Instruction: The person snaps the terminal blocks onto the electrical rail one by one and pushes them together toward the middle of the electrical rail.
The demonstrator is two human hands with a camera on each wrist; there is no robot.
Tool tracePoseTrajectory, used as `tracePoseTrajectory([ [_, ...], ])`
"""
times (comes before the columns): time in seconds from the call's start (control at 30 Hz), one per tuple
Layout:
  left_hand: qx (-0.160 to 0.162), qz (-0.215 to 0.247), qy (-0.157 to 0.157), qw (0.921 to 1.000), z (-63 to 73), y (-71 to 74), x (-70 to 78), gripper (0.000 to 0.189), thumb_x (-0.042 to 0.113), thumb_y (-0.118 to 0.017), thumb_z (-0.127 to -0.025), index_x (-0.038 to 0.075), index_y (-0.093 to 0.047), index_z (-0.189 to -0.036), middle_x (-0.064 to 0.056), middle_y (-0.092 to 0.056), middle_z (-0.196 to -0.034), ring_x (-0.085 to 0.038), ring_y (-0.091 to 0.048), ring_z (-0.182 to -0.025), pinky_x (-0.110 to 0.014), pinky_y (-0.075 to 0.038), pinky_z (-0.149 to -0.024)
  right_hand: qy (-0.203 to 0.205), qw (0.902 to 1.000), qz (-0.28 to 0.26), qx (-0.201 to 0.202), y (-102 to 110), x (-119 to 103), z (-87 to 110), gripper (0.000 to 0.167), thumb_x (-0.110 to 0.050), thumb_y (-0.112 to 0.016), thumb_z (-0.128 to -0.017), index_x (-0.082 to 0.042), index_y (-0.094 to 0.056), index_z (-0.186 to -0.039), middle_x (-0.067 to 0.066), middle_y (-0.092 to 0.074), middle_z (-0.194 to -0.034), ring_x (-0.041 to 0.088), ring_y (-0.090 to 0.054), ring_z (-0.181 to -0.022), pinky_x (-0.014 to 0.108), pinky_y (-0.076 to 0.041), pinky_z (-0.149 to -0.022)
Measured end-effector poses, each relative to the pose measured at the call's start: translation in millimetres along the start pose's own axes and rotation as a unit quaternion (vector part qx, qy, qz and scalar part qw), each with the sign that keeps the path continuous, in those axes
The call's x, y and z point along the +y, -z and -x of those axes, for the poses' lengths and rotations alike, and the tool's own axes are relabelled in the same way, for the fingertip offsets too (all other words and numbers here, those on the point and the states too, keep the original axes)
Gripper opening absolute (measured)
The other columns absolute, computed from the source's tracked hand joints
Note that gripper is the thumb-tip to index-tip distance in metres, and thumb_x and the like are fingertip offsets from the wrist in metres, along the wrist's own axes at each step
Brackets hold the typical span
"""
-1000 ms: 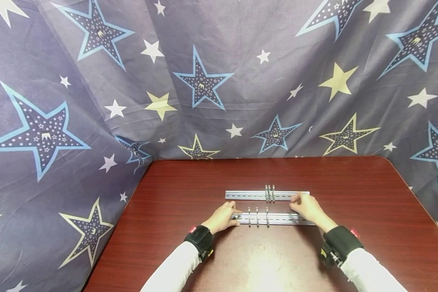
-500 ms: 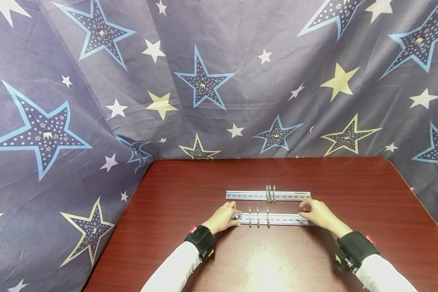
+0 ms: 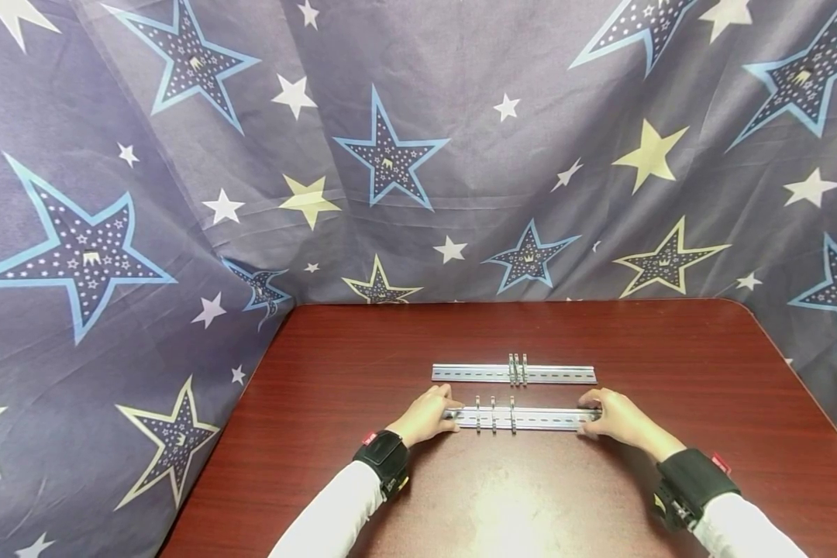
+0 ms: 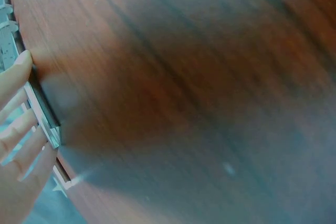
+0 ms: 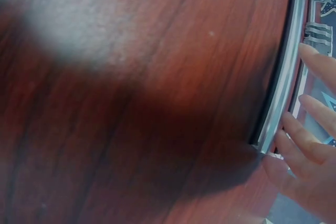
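Note:
Two slotted metal DIN rails lie roughly parallel on the table. The near rail carries three spaced metal clips left of its middle. At its left end, my left hand grips the rail, thumb at the near edge and fingers across it. My right hand is around the right end, thumb and fingers parted on either side of the rail. In the right wrist view its fingers are spread, fingertips right at the rail. Behind lies the far rail, with three clips bunched together.
The reddish-brown wooden table reaches back to a grey star-patterned cloth, which also hangs along the left and right. Light glares on the tabletop in front of the near rail. Both wrists wear black bands.
My right hand has moved right along the near rail to its end, and its thumb and fingers have spread apart there. The left hand and both rails have stayed in place.

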State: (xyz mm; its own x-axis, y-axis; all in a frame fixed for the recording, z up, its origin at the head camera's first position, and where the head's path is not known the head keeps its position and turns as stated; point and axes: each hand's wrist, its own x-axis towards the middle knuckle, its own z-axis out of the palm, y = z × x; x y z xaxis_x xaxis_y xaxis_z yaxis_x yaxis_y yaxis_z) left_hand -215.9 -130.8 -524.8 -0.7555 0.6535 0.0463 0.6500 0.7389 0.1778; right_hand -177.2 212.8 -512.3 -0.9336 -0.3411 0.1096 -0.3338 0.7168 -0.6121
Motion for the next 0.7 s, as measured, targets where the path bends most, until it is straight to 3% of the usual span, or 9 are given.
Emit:
tracePoseTrajectory([
  [0.4,-0.003,0.004,0.010,0.9999,0.4,-0.1,1.0,0.040,0.030,-0.072,-0.069,0.015,-0.067,-0.105,0.004,-0.043,-0.080,-0.010,-0.041,-0.073,-0.021,-0.035,-0.062,0.046,0.9970,0.058,0.022,-8,7,1.6,0.033,-0.010,-0.076,-0.056,0.004,-0.064,-0.083,0.009,-0.057,-0.077,0.024,-0.054,-0.072,0.036,-0.042,-0.065],
  [0.7,-0.004,0.006,0.014,0.9999,1.0,1.6,3.4,0.039,0.028,-0.072,-0.069,0.014,-0.067,-0.104,0.004,-0.043,-0.079,-0.010,-0.041,-0.072,-0.020,-0.034,-0.062,0.060,0.9964,0.055,0.025,-9,12,-0.5,0.028,-0.010,-0.078,-0.056,0.003,-0.065,-0.077,0.006,-0.057,-0.073,0.019,-0.053,-0.066,0.031,-0.042,-0.061],
])
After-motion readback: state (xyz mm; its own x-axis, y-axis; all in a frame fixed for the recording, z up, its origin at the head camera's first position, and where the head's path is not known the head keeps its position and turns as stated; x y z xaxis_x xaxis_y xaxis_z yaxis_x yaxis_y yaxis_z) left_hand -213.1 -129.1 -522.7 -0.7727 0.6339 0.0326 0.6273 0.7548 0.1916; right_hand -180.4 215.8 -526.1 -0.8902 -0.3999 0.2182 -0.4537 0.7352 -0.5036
